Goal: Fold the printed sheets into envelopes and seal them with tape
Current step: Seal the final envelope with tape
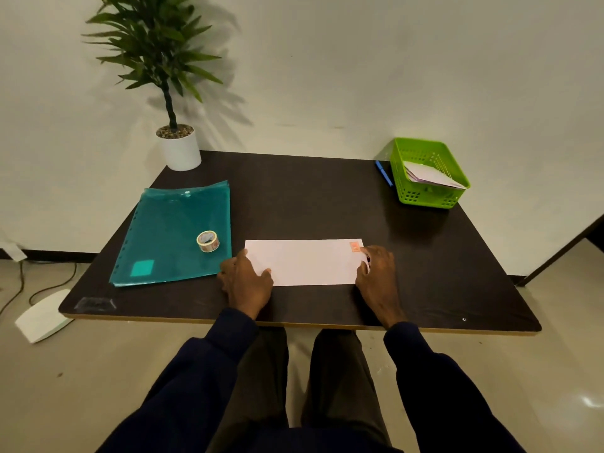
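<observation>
1 folded sheet (307, 261) lies flat on the near middle of the table (310, 197). My left hand (246, 279) rests on its left end, thumb flat, gripping nothing. My right hand (377, 273) touches its right end, fingers curled; whether it pinches the edge I cannot tell. Finished envelopes (431, 176) sit in the far-right green basket (425, 197). This one looks unsealed: the tape roll (208, 241) lies untouched on the teal folder (170, 230), left.

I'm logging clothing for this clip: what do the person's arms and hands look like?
The left sleeve and right sleeve are long, dark navy, ending at the wrists. The left hand and right hand are bare: no gloves, watch or ring visible.
</observation>
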